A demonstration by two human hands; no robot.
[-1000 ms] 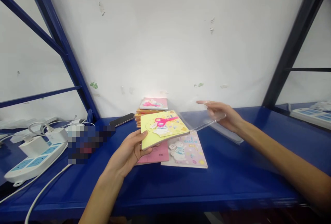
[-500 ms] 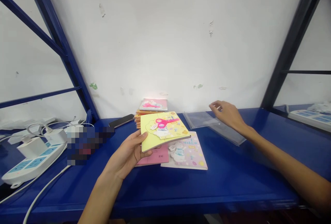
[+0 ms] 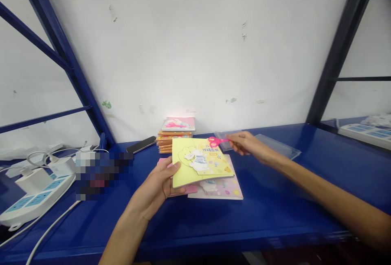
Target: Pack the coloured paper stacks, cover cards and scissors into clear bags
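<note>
My left hand grips the left side of a yellow booklet, thumb on top and fingers beneath, holding it above the table. A cartoon rabbit is printed on the booklet's front. My right hand pinches a small pair of pink scissors by the blade end, the handle loops lying over the booklet's top right corner. Beneath the held booklet lie a lilac booklet with a rabbit on its cover and a pink booklet, both partly hidden.
Behind stands a stack of wrapped booklets, another pair of pink scissors on top. Clear plastic sleeves lie on the blue table at the right. A dark phone-like slab, power strip and cables are left.
My right hand has come left from above the plastic sleeves and taken hold of the scissors, moving them off the rabbit picture to the right. The booklet in my left hand has shifted slightly.
</note>
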